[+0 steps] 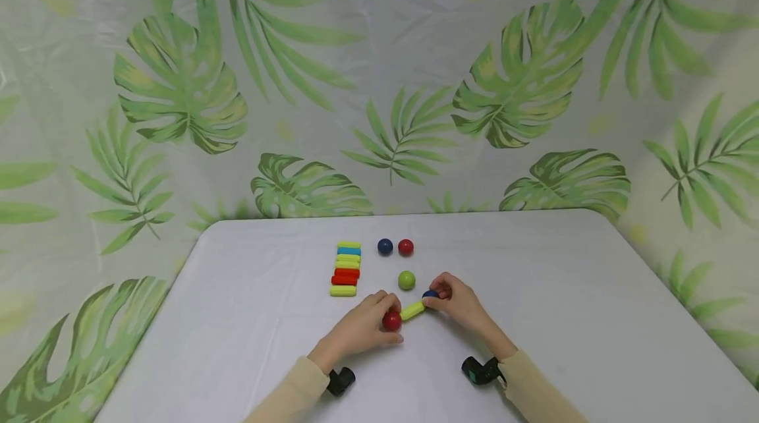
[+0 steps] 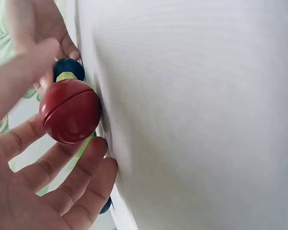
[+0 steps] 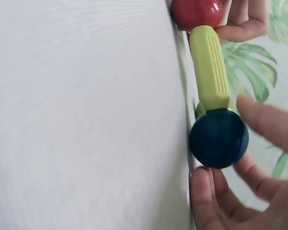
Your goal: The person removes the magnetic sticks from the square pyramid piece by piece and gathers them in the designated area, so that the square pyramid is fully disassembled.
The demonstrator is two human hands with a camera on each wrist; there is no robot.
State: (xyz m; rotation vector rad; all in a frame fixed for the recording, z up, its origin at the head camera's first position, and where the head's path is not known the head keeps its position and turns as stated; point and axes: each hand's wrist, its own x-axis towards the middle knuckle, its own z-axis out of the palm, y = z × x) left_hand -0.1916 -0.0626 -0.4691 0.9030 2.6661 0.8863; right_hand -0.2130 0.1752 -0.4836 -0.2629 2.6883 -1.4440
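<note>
A yellow-green ribbed rod (image 3: pixel 210 67) joins a red ball (image 2: pixel 70 111) at one end and a dark blue ball (image 3: pixel 218 139) at the other, low on the white table. My left hand (image 1: pixel 365 323) is spread around the red ball, fingertips behind it and thumb standing away from it, blurred in the left wrist view. With thumb and fingers my right hand (image 1: pixel 461 304) holds the blue ball; in the head view they cover part of it. Just beyond the joined piece sits a loose green ball (image 1: pixel 406 280).
Left of the hands lies a column of short rods in yellow, red and blue, with a yellow rod (image 1: pixel 343 291) nearest me. Farther back, a second blue ball (image 1: pixel 385 247) stands beside another red ball (image 1: pixel 406 248). A leaf-patterned cloth (image 1: pixel 409 47) hangs behind the table (image 1: pixel 569 278).
</note>
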